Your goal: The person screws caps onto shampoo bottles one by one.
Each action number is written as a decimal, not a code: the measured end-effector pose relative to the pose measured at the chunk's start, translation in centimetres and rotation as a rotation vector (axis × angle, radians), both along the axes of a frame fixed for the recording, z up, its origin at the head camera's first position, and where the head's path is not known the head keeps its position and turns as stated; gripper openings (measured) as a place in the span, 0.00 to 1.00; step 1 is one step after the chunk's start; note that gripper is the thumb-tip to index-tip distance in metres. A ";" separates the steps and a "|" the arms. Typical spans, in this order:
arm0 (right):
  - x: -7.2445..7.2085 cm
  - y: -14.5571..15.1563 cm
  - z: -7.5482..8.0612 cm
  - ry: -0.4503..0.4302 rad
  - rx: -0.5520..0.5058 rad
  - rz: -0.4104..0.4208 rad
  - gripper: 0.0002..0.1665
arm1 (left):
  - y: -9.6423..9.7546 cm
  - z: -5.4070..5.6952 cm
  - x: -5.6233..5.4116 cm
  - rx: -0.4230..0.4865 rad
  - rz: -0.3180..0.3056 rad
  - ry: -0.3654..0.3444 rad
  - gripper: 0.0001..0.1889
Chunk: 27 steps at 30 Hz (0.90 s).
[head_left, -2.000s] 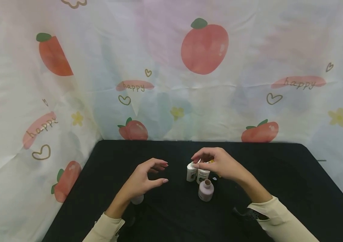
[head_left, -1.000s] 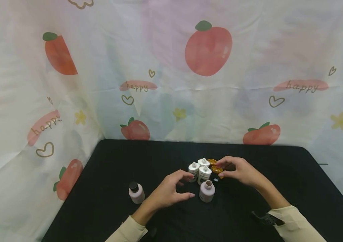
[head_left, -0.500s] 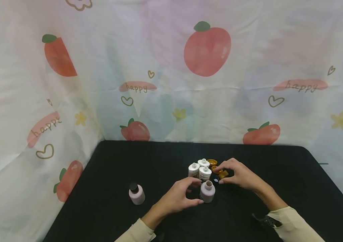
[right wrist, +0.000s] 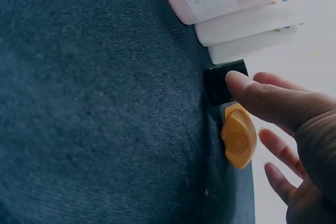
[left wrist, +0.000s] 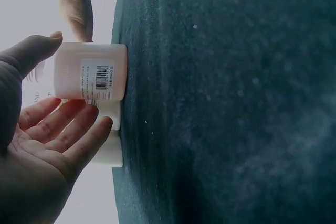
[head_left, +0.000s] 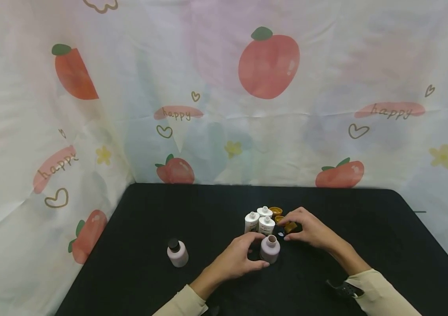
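An uncapped pale pink bottle [head_left: 270,251] stands upright, its round mouth facing up. My left hand [head_left: 240,256] is at its left side, thumb and fingers spread to either side and a gap before the palm. In the left wrist view the thumb [left wrist: 42,45] lies at the edge of the labelled bottle [left wrist: 71,72], with the fingers loosely bent below. My right hand [head_left: 306,228] is over a small black cap [head_left: 281,232]. In the right wrist view the thumb tip overlaps the black cap [right wrist: 218,85], while the index fingertip shows beyond its end.
Three white bottles [head_left: 251,221] without caps stand just behind the pink one. Amber caps [head_left: 291,227] lie beside them, near my right fingers. Further left stands another pink bottle [head_left: 177,254] with a black cap on. A patterned cloth [head_left: 224,131] hangs behind the black table [head_left: 160,206].
My left hand has come right, from near the capped bottle to the uncapped one. My right hand has moved from above the white bottles, past the amber caps, to the black cap.
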State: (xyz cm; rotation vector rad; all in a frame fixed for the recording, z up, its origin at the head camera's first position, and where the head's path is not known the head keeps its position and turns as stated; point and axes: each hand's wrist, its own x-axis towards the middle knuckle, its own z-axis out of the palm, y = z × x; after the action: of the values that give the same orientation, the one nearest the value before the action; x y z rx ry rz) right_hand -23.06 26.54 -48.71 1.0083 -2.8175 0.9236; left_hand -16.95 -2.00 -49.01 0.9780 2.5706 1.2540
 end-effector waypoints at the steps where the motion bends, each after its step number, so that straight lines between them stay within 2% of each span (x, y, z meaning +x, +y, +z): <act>1: 0.0 0.0 0.0 -0.003 0.000 0.001 0.21 | 0.1 0.0 0.0 -0.009 0.003 0.014 0.32; 5: 0.2 -0.1 -0.2 0.018 0.001 0.001 0.20 | 0.3 -0.3 -0.1 -0.050 -0.002 0.076 0.32; 11: 0.3 -0.2 -0.3 0.035 0.018 -0.004 0.19 | 0.7 -0.3 0.1 -0.103 -0.005 0.089 0.33; 18: 0.2 -0.5 -0.3 0.001 0.038 -0.003 0.20 | 1.5 -0.5 0.1 -0.116 0.032 0.054 0.33; 27: 0.3 -0.7 0.0 -0.010 0.034 -0.023 0.18 | 1.6 -0.7 0.0 -0.081 0.046 0.115 0.26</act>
State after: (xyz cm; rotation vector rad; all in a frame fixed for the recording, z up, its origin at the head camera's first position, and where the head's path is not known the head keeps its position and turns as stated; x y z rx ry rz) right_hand -22.72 25.87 -48.72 0.9757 -2.8560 0.8836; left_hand -16.92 -0.44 -49.71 1.0091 2.7213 1.1261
